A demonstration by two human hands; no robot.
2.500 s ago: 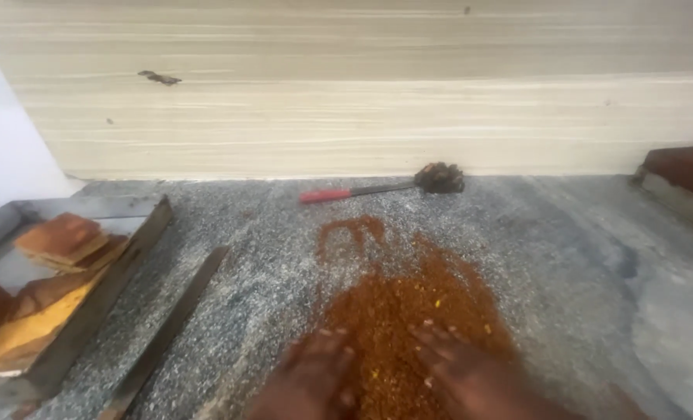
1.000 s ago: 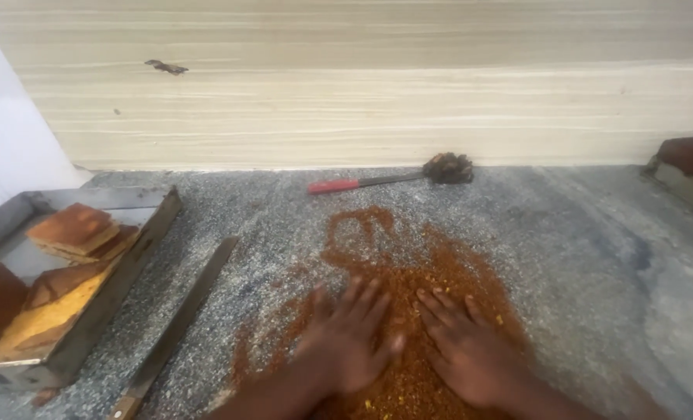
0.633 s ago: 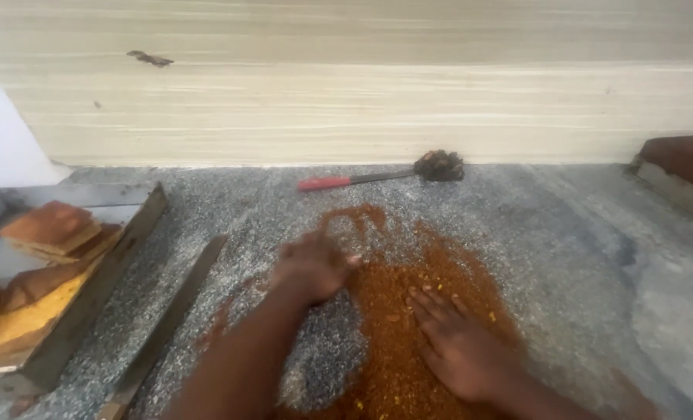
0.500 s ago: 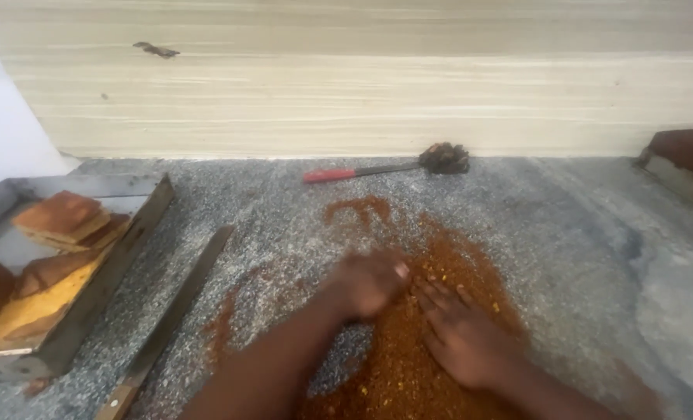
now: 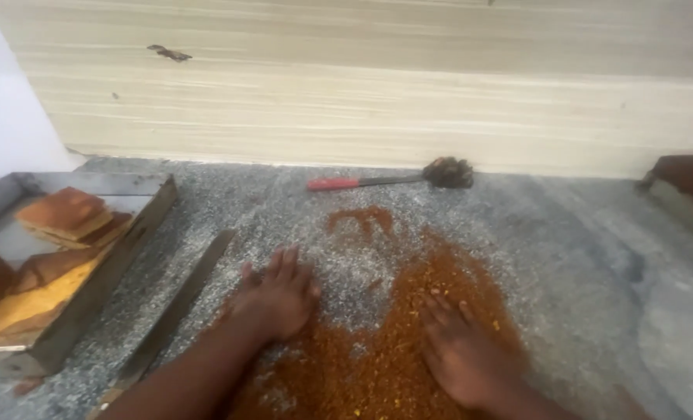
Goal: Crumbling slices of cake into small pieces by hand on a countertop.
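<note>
1. Now your left hand [image 5: 278, 299] and right hand [image 5: 461, 356] lie palm-down, fingers spread flat and gripping nothing, on the loose reddish-brown crumbly powder [image 5: 397, 342] heaped on the near grey speckled stone surface [image 5: 564, 257].
2. Flat palms suit spreading or gathering it.
3. Left stands a metal tray [image 5: 132, 233] of brown slabs [image 5: 62, 214], beside a long metal strip [image 5: 179, 303]; far off lies a red-handled brush [image 5: 393, 179]. Nothing blocks you.

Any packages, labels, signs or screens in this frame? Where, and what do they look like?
None in view.
Nearest thing to a container: open grey metal tray, far left on the speckled grey stone surface, rectangular, holding brown and tan slabs.
No printed surface visible on it.
</note>
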